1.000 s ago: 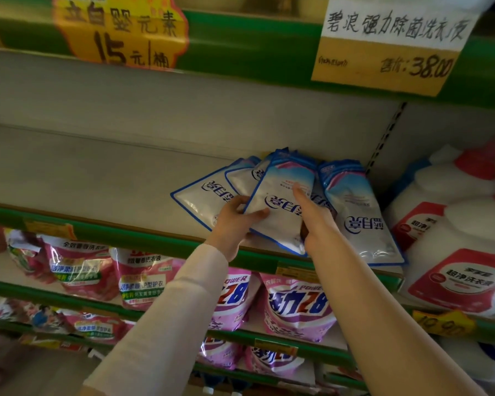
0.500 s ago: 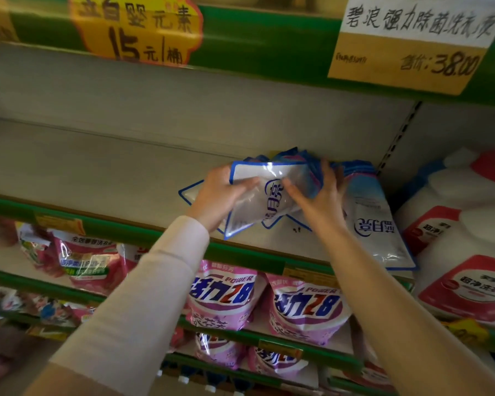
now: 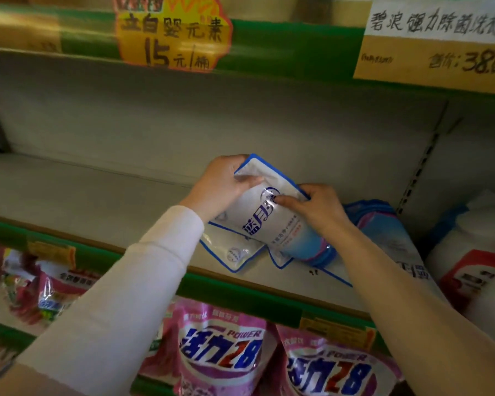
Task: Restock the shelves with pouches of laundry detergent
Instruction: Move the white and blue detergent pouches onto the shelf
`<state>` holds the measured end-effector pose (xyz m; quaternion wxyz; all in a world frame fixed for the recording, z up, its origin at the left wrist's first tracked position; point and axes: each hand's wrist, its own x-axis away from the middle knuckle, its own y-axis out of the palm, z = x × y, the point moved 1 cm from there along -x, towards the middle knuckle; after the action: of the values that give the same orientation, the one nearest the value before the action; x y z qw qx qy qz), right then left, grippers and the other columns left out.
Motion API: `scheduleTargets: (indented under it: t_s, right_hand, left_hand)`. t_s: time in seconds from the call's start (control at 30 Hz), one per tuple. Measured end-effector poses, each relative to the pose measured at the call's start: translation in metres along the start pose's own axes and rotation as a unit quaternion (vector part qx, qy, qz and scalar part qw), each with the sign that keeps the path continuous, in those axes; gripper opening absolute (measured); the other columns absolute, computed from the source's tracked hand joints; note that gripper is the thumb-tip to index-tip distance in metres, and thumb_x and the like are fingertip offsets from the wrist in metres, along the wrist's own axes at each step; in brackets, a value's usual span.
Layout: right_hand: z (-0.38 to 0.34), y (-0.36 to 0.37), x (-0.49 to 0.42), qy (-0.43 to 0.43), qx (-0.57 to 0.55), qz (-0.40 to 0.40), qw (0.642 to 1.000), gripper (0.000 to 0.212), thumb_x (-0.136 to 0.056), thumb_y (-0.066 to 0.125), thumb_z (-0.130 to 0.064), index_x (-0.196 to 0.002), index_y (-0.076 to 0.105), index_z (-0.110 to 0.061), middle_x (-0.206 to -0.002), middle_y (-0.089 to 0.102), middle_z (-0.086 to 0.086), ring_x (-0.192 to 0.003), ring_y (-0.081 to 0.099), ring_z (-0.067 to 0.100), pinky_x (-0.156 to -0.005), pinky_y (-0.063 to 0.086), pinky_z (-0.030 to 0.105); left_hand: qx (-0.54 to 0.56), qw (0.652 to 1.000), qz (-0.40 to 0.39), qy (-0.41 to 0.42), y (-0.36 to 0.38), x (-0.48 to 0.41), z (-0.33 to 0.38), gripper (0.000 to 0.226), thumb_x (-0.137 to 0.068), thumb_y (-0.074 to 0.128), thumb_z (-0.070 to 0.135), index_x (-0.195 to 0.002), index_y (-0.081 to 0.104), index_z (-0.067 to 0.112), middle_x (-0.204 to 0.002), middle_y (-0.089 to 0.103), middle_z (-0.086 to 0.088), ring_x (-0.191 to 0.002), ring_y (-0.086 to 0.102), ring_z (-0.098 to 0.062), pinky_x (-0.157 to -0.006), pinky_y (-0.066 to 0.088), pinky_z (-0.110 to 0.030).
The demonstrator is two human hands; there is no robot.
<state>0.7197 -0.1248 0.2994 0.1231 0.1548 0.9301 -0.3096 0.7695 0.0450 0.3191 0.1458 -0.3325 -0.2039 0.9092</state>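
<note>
A white pouch with blue edging and blue lettering (image 3: 272,224) stands tilted on the grey shelf (image 3: 97,195). My left hand (image 3: 220,185) grips its top left corner. My right hand (image 3: 312,208) pinches its right edge near the top. Under it lie flat white-and-blue pouches (image 3: 232,250). More pouches of the same kind (image 3: 383,224) lean behind my right forearm, partly hidden.
White jugs with red labels (image 3: 475,252) stand at the right end of the shelf. Pink pouches (image 3: 223,358) fill the shelf below. Price signs (image 3: 432,44) hang on the green rail above. The shelf's left stretch is bare grey board.
One pouch has been lifted off the fanned pile and turned upright, its top now pointing to the back wall. Both hands shifted left and up with it. The view has moved closer.
</note>
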Motion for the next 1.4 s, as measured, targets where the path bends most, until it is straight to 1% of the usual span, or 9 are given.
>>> scheduleTargets:
  t_s: [0.07,0.17,0.27,0.33,0.4,0.53,0.83,1.13,1.4]
  right_hand:
    - [-0.003,0.001,0.000,-0.003,-0.008,0.017,1.000,0.015,-0.076,0.074,-0.035,-0.071,0.064,-0.025,-0.065,0.062,-0.008,-0.059,0.057,0.006,-0.048,0.040,0.013]
    - [-0.011,0.000,-0.002,-0.003,-0.009,0.041,0.999,0.016,-0.077,0.074,-0.033,-0.074,0.066,-0.020,-0.065,0.061,-0.008,-0.058,0.055,0.005,-0.044,0.037,0.010]
    - [-0.014,-0.003,-0.002,0.004,-0.046,0.083,0.995,0.023,-0.079,0.073,-0.033,-0.074,0.067,-0.012,-0.069,0.064,0.000,-0.059,0.057,0.010,-0.050,0.042,0.019]
    - [-0.016,-0.004,-0.002,0.018,-0.124,0.113,0.986,0.017,-0.081,0.071,-0.030,-0.071,0.065,-0.017,-0.071,0.066,0.000,-0.060,0.060,0.008,-0.051,0.048,0.018]
    - [-0.019,-0.002,-0.001,0.033,-0.187,0.134,0.973,0.014,-0.080,0.072,-0.027,-0.071,0.064,-0.019,-0.071,0.067,0.001,-0.062,0.063,0.010,-0.056,0.053,0.022]
    - [-0.022,0.009,0.002,0.078,-0.279,0.132,0.948,0.012,-0.080,0.073,-0.021,-0.072,0.065,-0.015,-0.071,0.068,0.004,-0.063,0.065,0.017,-0.062,0.056,0.031]
    - [-0.025,0.019,0.002,0.215,-0.317,0.081,0.920,0.019,-0.077,0.075,-0.032,-0.081,0.063,-0.018,-0.103,0.067,0.009,-0.096,0.064,0.029,-0.090,0.052,0.047]
    - [-0.051,0.089,0.069,0.199,-0.342,-0.079,0.915,0.015,-0.086,0.063,-0.033,-0.099,0.063,-0.024,-0.099,0.069,-0.001,-0.090,0.067,0.015,-0.081,0.055,0.033]
    - [-0.070,0.196,0.142,0.184,-0.337,-0.116,0.916,0.018,-0.085,0.068,-0.021,-0.102,0.062,-0.021,-0.104,0.069,0.002,-0.092,0.067,0.016,-0.079,0.056,0.031]
  left_hand:
    - [0.044,0.997,0.069,-0.002,0.003,0.007,-0.008,0.040,-0.082,0.069,0.016,-0.119,0.054,0.024,-0.107,0.064,0.002,-0.102,0.061,-0.011,-0.081,0.045,-0.018]
    - [0.234,0.951,0.194,-0.057,0.013,0.030,-0.015,0.095,-0.077,0.075,0.014,-0.143,0.011,0.040,-0.140,0.040,0.001,-0.125,0.041,-0.004,-0.087,0.042,-0.010]
    - [0.320,0.901,0.269,-0.117,0.029,0.041,-0.018,0.108,-0.076,0.075,0.009,-0.145,-0.002,0.040,-0.154,0.018,0.000,-0.135,0.030,-0.008,-0.098,0.037,-0.026]
    - [0.344,0.892,0.248,-0.158,0.039,0.043,-0.021,0.103,-0.077,0.073,0.012,-0.146,0.000,0.035,-0.151,0.027,-0.002,-0.135,0.035,-0.013,-0.098,0.035,-0.027]
    - [0.372,0.900,0.151,-0.173,0.051,0.044,-0.023,0.076,-0.083,0.067,0.016,-0.142,0.020,0.028,-0.134,0.053,-0.007,-0.109,0.059,-0.013,-0.087,0.047,-0.027]
    - [0.427,0.887,0.026,-0.172,0.069,0.050,-0.021,0.019,-0.086,0.061,0.018,-0.104,0.059,0.023,-0.111,0.069,-0.005,-0.093,0.068,-0.014,-0.080,0.057,-0.030]
    - [0.435,0.851,0.127,-0.266,0.044,0.064,0.005,0.031,-0.081,0.068,0.017,-0.110,0.056,0.017,-0.100,0.071,-0.006,-0.081,0.071,-0.018,-0.063,0.057,-0.025]
    - [0.395,0.827,0.255,-0.307,-0.018,0.132,0.003,0.029,-0.082,0.067,0.003,-0.108,0.055,0.011,-0.100,0.068,-0.008,-0.083,0.068,-0.019,-0.073,0.059,-0.031]
    - [0.342,0.803,0.333,-0.356,-0.071,0.236,-0.037,0.033,-0.085,0.066,0.009,-0.115,0.054,0.015,-0.106,0.067,-0.007,-0.092,0.067,-0.021,-0.078,0.058,-0.032]
